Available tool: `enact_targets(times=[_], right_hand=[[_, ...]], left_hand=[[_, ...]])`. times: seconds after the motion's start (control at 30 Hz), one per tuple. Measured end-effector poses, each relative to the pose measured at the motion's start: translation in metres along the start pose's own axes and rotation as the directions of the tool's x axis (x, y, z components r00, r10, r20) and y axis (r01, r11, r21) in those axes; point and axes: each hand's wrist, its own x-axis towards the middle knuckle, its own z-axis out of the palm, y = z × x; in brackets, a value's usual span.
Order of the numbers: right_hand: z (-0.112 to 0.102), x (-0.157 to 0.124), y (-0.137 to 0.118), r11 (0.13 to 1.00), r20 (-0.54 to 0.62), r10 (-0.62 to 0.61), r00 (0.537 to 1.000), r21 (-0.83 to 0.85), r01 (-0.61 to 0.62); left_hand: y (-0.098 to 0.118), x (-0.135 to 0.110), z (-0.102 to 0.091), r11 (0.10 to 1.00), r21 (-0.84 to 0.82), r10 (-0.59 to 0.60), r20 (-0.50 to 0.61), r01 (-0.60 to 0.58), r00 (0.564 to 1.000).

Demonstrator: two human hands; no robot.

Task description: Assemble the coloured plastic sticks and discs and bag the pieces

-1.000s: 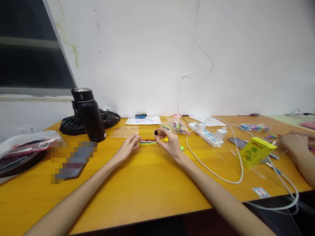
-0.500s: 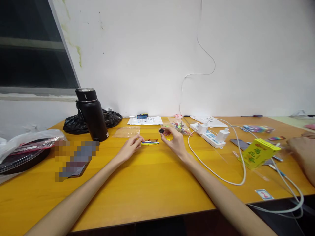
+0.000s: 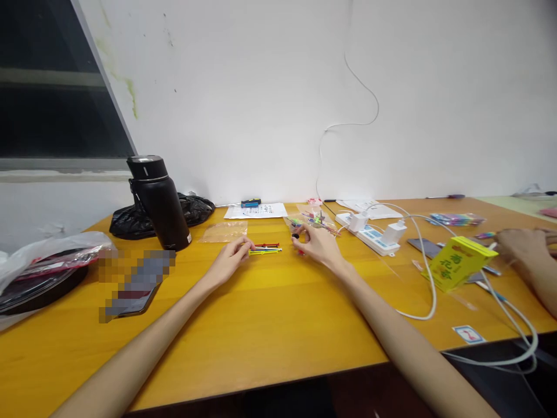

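My left hand [image 3: 229, 259] rests on the orange table [image 3: 270, 313] with its fingertips pinched on the near end of a small bundle of thin coloured sticks [image 3: 265, 248] lying flat. My right hand [image 3: 317, 242] is farther right, fingers curled around a small black round piece [image 3: 296, 236] held low by the table, beside a clear bag of coloured parts [image 3: 314, 222].
A black flask [image 3: 157, 200] stands at back left before a black bag [image 3: 191, 210]. An empty clear bag [image 3: 223, 231] and papers [image 3: 256, 211] lie behind the sticks. A white power strip [image 3: 369, 233] with cables, a yellow box [image 3: 456, 262] and another person's hand [image 3: 520, 247] are at right.
My right hand has moved right and down toward the bag of parts, lowering the black piece from in the air to near the table. The left hand stays on the sticks.
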Motion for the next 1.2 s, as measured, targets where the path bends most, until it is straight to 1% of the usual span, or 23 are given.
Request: enact_targets(times=[0.07,0.17,0.2,0.27,0.4,0.57,0.67,0.83,0.93,1.0,1.03,1.07,1.1,1.13,1.17,1.2], right_hand=[[-0.005,0.002,0.004,0.994,-0.022,0.064,0.998,-0.083,-0.065],[-0.010,0.004,0.011,0.964,-0.074,0.186,0.980,-0.179,-0.197],[-0.011,0.005,0.013,0.952,-0.071,0.224,0.972,-0.198,-0.233],[-0.013,0.005,0.018,0.933,-0.031,0.277,0.960,-0.228,-0.277],[-0.016,0.004,0.024,0.905,0.051,0.343,0.938,-0.284,-0.316],[-0.019,0.003,0.033,0.865,0.079,0.410,0.909,-0.350,-0.360],[-0.018,0.003,0.037,0.855,0.119,0.433,0.894,-0.370,-0.365],[-0.014,0.003,0.039,0.867,0.168,0.426,0.889,-0.355,-0.348],[-0.016,0.003,0.039,0.867,0.136,0.429,0.893,-0.338,-0.365],[-0.019,0.003,0.036,0.881,0.079,0.393,0.916,-0.316,-0.351],[-0.020,0.003,0.033,0.904,0.053,0.343,0.938,-0.291,-0.314],[-0.020,0.003,0.028,0.936,0.039,0.266,0.963,-0.248,-0.248],[-0.019,0.003,0.022,0.970,0.039,0.165,0.985,-0.186,-0.155],[-0.017,0.001,0.014,0.993,0.051,0.049,0.997,-0.108,-0.044],[-0.013,-0.001,0.005,0.997,0.073,-0.069,0.995,-0.026,0.071],[-0.008,-0.004,-0.005,0.984,0.101,-0.175,0.979,0.053,0.170]], left_hand=[[0.000,0.000,0.000,1.000,0.003,-0.007,0.002,0.007,1.000],[-0.002,0.001,-0.001,1.000,0.010,-0.012,-0.002,0.012,1.000],[-0.002,0.001,-0.001,1.000,0.011,-0.011,-0.002,0.011,1.000],[-0.003,0.001,0.000,1.000,0.014,-0.011,0.000,0.011,1.000],[-0.002,0.000,0.000,1.000,0.017,-0.014,-0.002,0.014,1.000],[0.001,0.000,0.000,1.000,0.029,-0.011,-0.006,0.012,1.000],[0.001,0.000,0.000,0.999,0.045,-0.006,-0.013,0.006,1.000],[0.002,0.000,-0.001,0.998,0.065,-0.001,-0.023,0.002,1.000],[0.002,0.000,-0.003,0.997,0.075,-0.006,-0.040,0.009,0.999],[0.001,0.001,-0.004,0.996,0.090,-0.006,-0.051,0.010,0.999],[0.001,0.001,-0.005,0.995,0.103,-0.004,-0.058,0.010,0.998],[0.001,0.002,-0.005,0.993,0.119,-0.004,-0.066,0.011,0.998],[0.002,0.002,-0.006,0.990,0.139,-0.003,-0.078,0.014,0.997],[0.002,0.003,-0.007,0.986,0.163,-0.001,-0.092,0.016,0.996],[0.002,0.003,-0.007,0.982,0.189,0.003,-0.107,0.018,0.994],[0.002,0.003,-0.008,0.976,0.216,0.008,-0.122,0.018,0.993]])
